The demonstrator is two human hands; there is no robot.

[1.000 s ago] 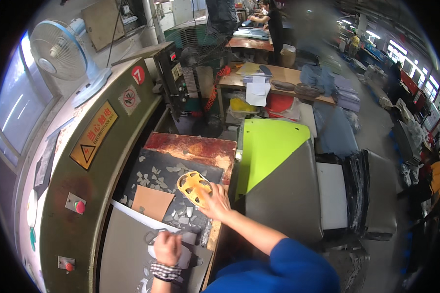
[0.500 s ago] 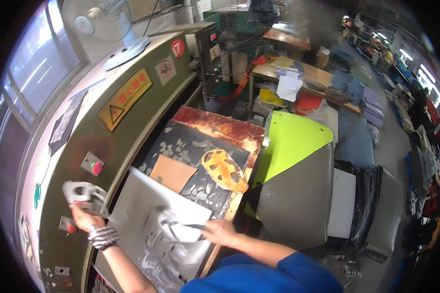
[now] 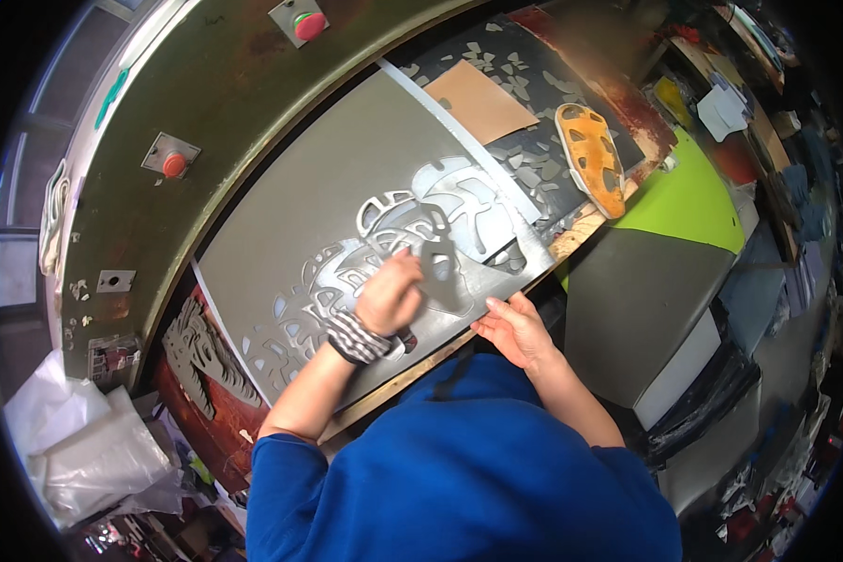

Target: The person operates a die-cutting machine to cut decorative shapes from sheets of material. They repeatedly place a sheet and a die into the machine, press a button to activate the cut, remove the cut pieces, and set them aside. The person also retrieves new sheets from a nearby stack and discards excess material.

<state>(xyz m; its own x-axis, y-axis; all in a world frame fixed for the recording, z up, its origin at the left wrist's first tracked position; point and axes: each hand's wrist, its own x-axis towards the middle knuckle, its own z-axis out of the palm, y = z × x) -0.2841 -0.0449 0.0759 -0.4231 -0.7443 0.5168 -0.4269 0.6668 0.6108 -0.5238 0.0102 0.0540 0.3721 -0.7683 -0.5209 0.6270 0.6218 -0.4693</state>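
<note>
A large grey sheet (image 3: 300,159) with a pale cut edge and many punched openings lies across the work board. Over its punched part is my left hand (image 3: 391,295), a checkered band at the wrist, fingers curled and slightly blurred. A grey cut-out piece (image 3: 442,270) with openings is at its fingers and looks held; the exact grip is partly hidden. At the sheet's near right edge, my right hand (image 3: 517,332) pinches the rim between thumb and fingers. Beyond the sheet, an orange-yellow sole-shaped cutting die (image 3: 590,159) rests on the dark, scrap-strewn board.
A tan square board (image 3: 482,101) lies among grey scraps. Stacked grey cut-outs (image 3: 206,361) sit at the lower left. The green machine body (image 3: 94,187) carries a red button (image 3: 173,165). Lime and dark grey sheets (image 3: 642,318) stand to the right; clear plastic bags (image 3: 94,450) are lower left.
The view has tilted down and turned. My left hand has come from beside the machine front to over the punched sheet. My right hand stays near the sheet's near edge, now pinching it.
</note>
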